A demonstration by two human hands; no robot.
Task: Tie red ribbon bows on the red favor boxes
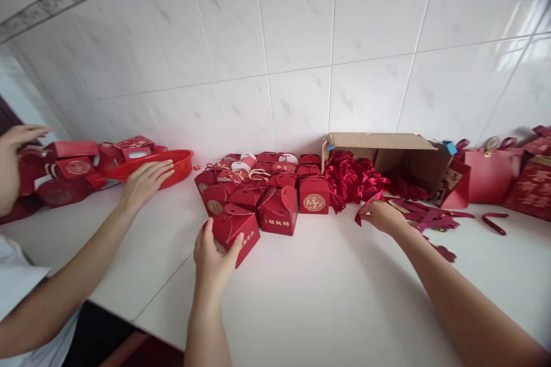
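My left hand (216, 252) is closed around a small red gift box (241, 229) with gold lettering, at the front of a cluster of similar boxes. To the right, my right hand (381, 218) pinches the end of a dark red satin ribbon (360, 215). That end trails from a heap of red ribbons (350, 178) spilling out of a cardboard box (383, 141) lying on its side. Next to the held box stands another red gift box (279, 212), and a box with a round gold emblem (314, 198) is just behind it.
A co-worker at the left holds one hand (148, 180) over a red plastic basin (183, 163); more red boxes (77, 169) are piled there. Dark red straps (434, 218) lie right of my right hand. Pink-red bags (493, 175) stand at the far right against the tiled wall (301, 28).
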